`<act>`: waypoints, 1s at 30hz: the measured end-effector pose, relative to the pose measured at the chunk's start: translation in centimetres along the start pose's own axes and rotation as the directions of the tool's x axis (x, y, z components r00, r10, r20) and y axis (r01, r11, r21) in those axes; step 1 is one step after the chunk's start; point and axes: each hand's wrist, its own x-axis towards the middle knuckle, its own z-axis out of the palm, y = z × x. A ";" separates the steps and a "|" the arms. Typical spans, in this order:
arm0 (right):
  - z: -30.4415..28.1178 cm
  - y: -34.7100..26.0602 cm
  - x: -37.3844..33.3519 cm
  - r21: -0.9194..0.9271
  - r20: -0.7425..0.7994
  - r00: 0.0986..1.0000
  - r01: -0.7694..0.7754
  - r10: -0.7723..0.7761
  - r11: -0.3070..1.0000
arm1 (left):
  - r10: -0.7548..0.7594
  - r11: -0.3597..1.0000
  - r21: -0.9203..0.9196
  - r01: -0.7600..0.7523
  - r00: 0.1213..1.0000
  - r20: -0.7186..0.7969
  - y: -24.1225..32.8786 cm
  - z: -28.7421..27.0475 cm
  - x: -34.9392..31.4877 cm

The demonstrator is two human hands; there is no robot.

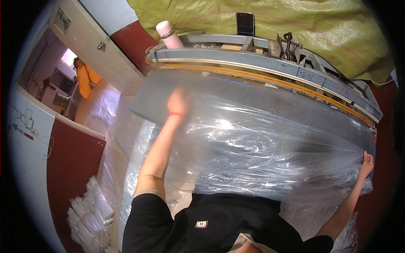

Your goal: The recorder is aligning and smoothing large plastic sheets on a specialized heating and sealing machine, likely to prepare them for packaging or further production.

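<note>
Clear plastic film lies crinkled and shiny over a long grey work surface in front of me. My right hand pinches the film's edge at the far right, where creases fan out from the fingers. On the left, my left hand is closed at the film's upper left edge, over the grey surface. It is blurred by motion and its fingers are hard to make out, but the film runs from it toward the right hand. A red band circles the left wrist.
Behind the surface runs a metal frame with an orange strip. A pink bottle and a dark phone are at the back. Stacked plastic bags lie lower left, near an open door. Someone in orange is beyond it.
</note>
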 end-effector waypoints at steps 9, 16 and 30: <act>3.9 -0.6 2.2 0.292 -0.103 0.960 -0.222 0.261 0.931 | -0.341 0.705 -0.632 0.322 0.935 0.096 -2.8 4.6 3.9; 11.7 -6.4 5.4 0.364 -0.236 0.970 0.035 0.056 0.931 | -0.200 0.885 -0.466 0.010 0.911 -0.361 -4.5 8.0 10.8; 14.9 -9.9 7.1 0.616 -0.277 0.932 -0.015 0.234 0.788 | -0.299 0.704 -0.704 0.098 0.939 -0.168 -5.1 9.9 13.8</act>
